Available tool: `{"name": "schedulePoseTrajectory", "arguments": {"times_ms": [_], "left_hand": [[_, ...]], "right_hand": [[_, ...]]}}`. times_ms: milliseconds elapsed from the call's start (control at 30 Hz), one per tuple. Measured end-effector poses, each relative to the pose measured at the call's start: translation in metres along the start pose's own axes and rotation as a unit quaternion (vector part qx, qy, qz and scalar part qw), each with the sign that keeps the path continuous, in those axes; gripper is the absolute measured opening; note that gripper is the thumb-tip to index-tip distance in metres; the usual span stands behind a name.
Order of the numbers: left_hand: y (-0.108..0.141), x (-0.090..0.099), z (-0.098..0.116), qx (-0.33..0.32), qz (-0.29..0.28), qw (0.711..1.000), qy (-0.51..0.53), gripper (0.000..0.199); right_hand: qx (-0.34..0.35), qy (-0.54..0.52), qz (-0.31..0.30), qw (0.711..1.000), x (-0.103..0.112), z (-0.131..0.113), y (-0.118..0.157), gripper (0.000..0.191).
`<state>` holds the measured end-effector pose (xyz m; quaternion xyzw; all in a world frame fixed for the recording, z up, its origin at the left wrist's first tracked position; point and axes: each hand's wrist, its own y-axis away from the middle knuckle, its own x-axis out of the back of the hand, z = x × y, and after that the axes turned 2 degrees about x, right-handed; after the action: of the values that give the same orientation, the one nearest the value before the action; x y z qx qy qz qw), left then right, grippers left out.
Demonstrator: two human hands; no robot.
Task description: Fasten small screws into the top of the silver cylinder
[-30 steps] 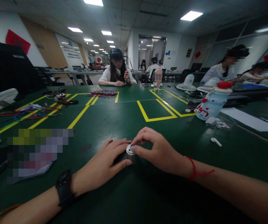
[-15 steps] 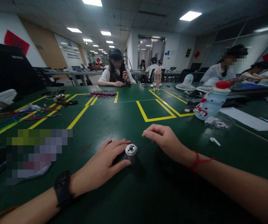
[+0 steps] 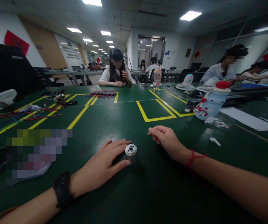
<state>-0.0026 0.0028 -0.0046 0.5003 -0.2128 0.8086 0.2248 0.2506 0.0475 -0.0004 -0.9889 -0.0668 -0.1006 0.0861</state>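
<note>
A short silver metal cylinder (image 3: pixel 131 152) stands upright on the dark green table (image 3: pixel 115 116), its top face showing a central stub and small holes. My left hand (image 3: pixel 104 160) rests on the table at its left, with the index finger against the far side and the thumb against the near side, the other fingers stretched out. To the right of the cylinder and a little beyond it, my right hand (image 3: pixel 165 139) hovers apart from it. Thumb and fingertips there are pinched together; whatever they hold, if anything, is too small to make out.
Coloured wires (image 3: pixel 34 113) and a wire bundle (image 3: pixel 103 94) lie at the far left. At the right are a blue bottle (image 3: pixel 212 101), a white earbud (image 3: pixel 215 142) and paper (image 3: pixel 248 118). A person (image 3: pixel 116 73) sits opposite. Yellow tape (image 3: pixel 160 119) marks the table.
My right hand has moved slightly to the right, away from the cylinder, and its fingers are curled closer together. My left hand and the cylinder have hardly moved.
</note>
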Motion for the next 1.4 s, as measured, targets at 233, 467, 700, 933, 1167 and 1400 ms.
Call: {"name": "schedulePoseTrajectory", "arguments": {"times_ms": [233,467,700,933,1167,1400], "left_hand": [[0.000,0.000,0.001,-0.003,0.002,1.000,-0.004,0.043],[-0.001,0.000,0.004,-0.013,0.010,1.000,-0.007,0.039],[0.000,-0.001,0.003,-0.011,0.011,1.000,-0.010,0.042],[0.000,0.001,0.001,-0.002,-0.002,1.000,-0.008,0.040],[0.001,0.001,0.001,0.003,-0.007,1.000,-0.004,0.042],[0.001,0.000,-0.001,0.010,-0.012,1.000,-0.003,0.044]], "right_hand": [[0.051,0.147,-0.135,0.979,-0.001,-0.012,0.001,0.021],[0.269,0.191,-0.082,0.940,-0.027,-0.035,0.023,0.011],[0.238,0.167,-0.056,0.955,-0.027,-0.040,0.023,0.010],[0.153,0.215,-0.144,0.954,-0.002,-0.024,0.022,0.011],[0.191,0.309,-0.198,0.910,0.000,-0.011,0.027,0.010],[0.171,0.246,-0.184,0.936,0.001,-0.017,0.023,0.012]]}}
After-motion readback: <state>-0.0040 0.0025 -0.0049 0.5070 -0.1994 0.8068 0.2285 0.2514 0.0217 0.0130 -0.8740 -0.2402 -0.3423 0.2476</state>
